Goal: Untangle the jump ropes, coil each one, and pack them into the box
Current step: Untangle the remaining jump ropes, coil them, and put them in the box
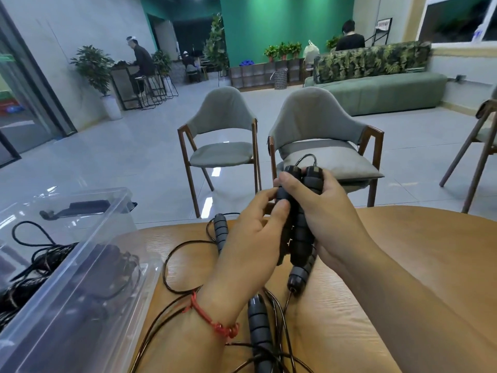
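My right hand grips a pair of black jump-rope handles held upright together above the wooden table. My left hand pinches the same pair from the left, thumb on the front. A short loop of black cord sticks up from the handle tops. Three more grey-ribbed handles lie on the table: one behind my left hand, one under the held pair, one near my left wrist. Thin black cords trail loosely across the table. The clear plastic box at left holds coiled black ropes.
The box's clear lid lies behind it, with a black handle on it. Two grey chairs stand just beyond the table's far edge, another chair at the right. People sit far back in the room.
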Tool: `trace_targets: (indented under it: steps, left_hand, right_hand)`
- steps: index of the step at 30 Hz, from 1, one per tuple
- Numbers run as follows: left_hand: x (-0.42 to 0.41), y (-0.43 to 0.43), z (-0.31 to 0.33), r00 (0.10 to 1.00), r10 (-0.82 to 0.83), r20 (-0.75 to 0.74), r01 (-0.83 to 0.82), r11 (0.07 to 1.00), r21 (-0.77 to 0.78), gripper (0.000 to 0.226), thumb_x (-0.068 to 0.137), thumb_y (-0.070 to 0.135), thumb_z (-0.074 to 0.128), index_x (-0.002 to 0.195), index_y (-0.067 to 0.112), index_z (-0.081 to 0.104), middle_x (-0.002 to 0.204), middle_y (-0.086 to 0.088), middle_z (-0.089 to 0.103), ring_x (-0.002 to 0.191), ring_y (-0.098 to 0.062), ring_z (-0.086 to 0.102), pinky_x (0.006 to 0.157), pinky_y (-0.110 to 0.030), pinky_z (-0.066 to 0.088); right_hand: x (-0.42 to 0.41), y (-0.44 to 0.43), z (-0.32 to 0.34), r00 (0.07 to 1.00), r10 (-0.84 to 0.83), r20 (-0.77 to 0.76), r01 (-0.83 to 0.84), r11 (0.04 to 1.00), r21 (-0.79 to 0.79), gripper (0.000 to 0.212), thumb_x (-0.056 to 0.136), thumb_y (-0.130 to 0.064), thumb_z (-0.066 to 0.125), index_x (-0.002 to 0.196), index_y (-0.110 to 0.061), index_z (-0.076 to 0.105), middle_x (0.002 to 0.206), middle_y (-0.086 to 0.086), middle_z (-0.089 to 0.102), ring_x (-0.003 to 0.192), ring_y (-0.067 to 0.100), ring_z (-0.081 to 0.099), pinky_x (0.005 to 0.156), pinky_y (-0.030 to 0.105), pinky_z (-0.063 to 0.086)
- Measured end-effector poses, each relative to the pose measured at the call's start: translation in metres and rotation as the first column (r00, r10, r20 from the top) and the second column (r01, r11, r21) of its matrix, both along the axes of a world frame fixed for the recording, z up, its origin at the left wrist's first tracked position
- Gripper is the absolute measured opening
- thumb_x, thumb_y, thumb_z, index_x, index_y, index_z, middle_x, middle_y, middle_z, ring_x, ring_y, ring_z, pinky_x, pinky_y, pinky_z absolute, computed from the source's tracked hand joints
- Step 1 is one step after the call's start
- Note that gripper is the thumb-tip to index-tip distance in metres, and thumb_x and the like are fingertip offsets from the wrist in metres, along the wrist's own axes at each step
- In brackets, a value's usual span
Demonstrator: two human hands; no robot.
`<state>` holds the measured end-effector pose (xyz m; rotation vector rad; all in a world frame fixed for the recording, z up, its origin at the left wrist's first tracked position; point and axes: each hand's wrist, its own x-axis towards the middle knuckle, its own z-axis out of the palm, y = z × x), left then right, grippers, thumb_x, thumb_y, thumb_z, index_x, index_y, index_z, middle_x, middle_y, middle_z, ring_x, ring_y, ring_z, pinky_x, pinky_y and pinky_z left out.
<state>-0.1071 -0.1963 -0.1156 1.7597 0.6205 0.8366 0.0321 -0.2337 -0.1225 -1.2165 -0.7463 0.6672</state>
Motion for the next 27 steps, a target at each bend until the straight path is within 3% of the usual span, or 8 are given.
trace_targets:
  steps: [2,8,13,16,18,22,27]
  left_hand:
    - [0.002,-0.003,-0.001,1.000,0.021,0.009,-0.021,0.999,0.041,0.027,0.113,0.037,0.045,0.134,0.042,0.061,0.108,0.022,0.074,0.100,0.005,0.071,0.071,-0.011,0.055]
    - [0.008,-0.012,-0.006,0.996,0.066,0.065,-0.072,0.993,0.089,0.033,0.113,0.037,0.043,0.141,0.042,0.060,0.117,0.025,0.072,0.112,0.007,0.068,0.085,-0.013,0.056]
    - [0.007,-0.014,0.000,0.997,0.052,0.054,-0.061,0.981,0.182,0.028,0.113,0.038,0.043,0.132,0.051,0.058,0.112,0.026,0.073,0.106,0.005,0.069,0.083,-0.016,0.058]
    - [0.005,-0.015,0.003,0.999,0.050,0.011,-0.051,0.967,0.250,0.030,0.114,0.038,0.042,0.135,0.055,0.055,0.117,0.022,0.072,0.112,0.005,0.067,0.087,-0.018,0.058]
    - [0.006,-0.016,0.002,0.998,0.019,-0.065,0.002,0.954,0.301,0.038,0.114,0.036,0.045,0.149,0.052,0.045,0.128,0.020,0.067,0.119,0.003,0.064,0.098,-0.028,0.058]
    - [0.007,-0.024,-0.003,0.983,-0.022,-0.183,0.082,0.940,0.330,0.089,0.098,0.030,0.067,0.163,0.053,0.011,0.148,0.020,0.051,0.133,-0.003,0.057,0.108,-0.038,0.054]
    - [0.010,-0.031,-0.013,0.934,0.249,-0.255,-0.075,0.837,0.542,0.116,0.093,0.033,0.073,0.163,0.042,-0.019,0.150,0.015,0.027,0.136,-0.005,0.036,0.104,-0.023,0.040]
  right_hand:
    - [-0.001,-0.002,-0.001,0.999,0.017,-0.032,-0.017,1.000,0.005,0.045,0.088,-0.056,0.082,0.122,-0.030,0.068,0.113,0.001,0.077,0.107,0.025,0.076,0.091,0.054,0.064]
    - [-0.006,-0.010,0.003,0.997,0.038,-0.072,-0.036,0.999,0.032,0.033,0.095,-0.042,0.080,0.121,-0.025,0.071,0.110,0.004,0.079,0.104,0.023,0.078,0.088,0.051,0.065]
    - [-0.004,-0.012,0.010,0.990,0.056,-0.129,-0.044,0.994,0.097,0.051,0.083,-0.047,0.086,0.124,-0.019,0.072,0.117,0.011,0.077,0.109,0.032,0.076,0.094,0.056,0.062]
    - [-0.005,-0.013,0.011,0.983,0.046,-0.178,-0.024,0.992,0.125,0.053,0.082,-0.045,0.087,0.124,-0.016,0.072,0.118,0.014,0.076,0.108,0.032,0.076,0.089,0.050,0.064]
    - [-0.006,-0.013,0.010,0.978,0.019,-0.209,0.012,0.989,0.145,0.044,0.089,-0.037,0.085,0.124,-0.013,0.073,0.117,0.017,0.076,0.106,0.030,0.077,0.083,0.044,0.064]
    - [-0.005,-0.015,0.011,0.971,-0.051,-0.233,0.088,0.984,0.152,0.035,0.094,-0.035,0.081,0.121,-0.015,0.072,0.111,0.015,0.078,0.100,0.031,0.079,0.080,0.045,0.065]
    - [-0.011,-0.016,0.014,0.974,0.022,-0.227,0.018,0.985,0.172,0.047,0.091,-0.038,0.078,0.130,-0.016,0.068,0.115,0.008,0.079,0.109,0.022,0.077,0.096,0.044,0.061]
